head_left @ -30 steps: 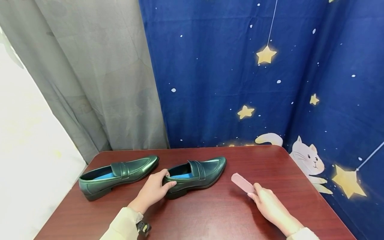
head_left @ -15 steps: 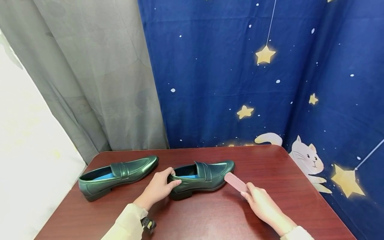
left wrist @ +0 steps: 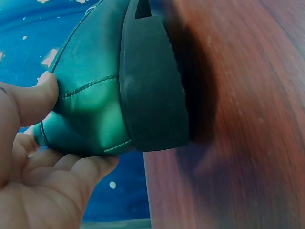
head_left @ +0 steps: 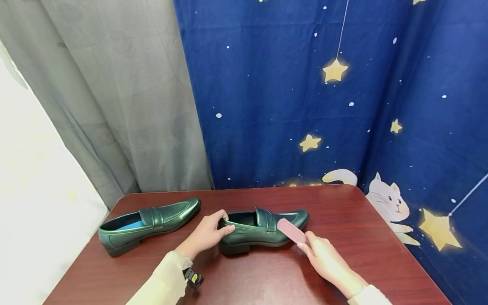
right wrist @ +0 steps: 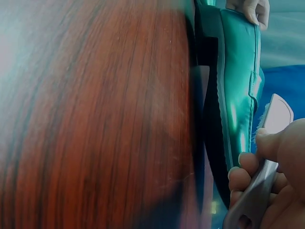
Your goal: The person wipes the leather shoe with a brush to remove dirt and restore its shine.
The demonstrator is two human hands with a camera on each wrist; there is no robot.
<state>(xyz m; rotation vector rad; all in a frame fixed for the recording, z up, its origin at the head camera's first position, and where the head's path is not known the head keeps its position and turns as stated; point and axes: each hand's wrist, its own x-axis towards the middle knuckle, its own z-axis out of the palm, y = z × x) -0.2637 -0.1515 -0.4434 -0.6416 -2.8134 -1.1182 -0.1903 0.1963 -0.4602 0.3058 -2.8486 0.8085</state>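
Observation:
A dark green loafer (head_left: 248, 235) stands toward the middle of the table, toe pointing right. My left hand (head_left: 207, 233) pinches its heel end, thumb on the near side; in the left wrist view the heel block (left wrist: 155, 90) shows beside the wood. My right hand (head_left: 325, 258) grips a pink brush (head_left: 290, 231) by its handle, and its head overlaps the loafer's front part. In the right wrist view the brush (right wrist: 276, 114) has short pale bristles facing the green upper, and the handle runs through my fingers.
A matching green loafer (head_left: 167, 218) stands at the left of the reddish-brown wooden table (head_left: 267, 275), blue insole showing. Behind the table hang a grey curtain (head_left: 133, 106) and a blue star-patterned curtain (head_left: 267, 106). A black strap device (head_left: 193, 278) sits at my left wrist.
My left hand and the loafer it holds have shifted right along the table. The brush in my right hand has moved left, from beside the toe to over the loafer's front.

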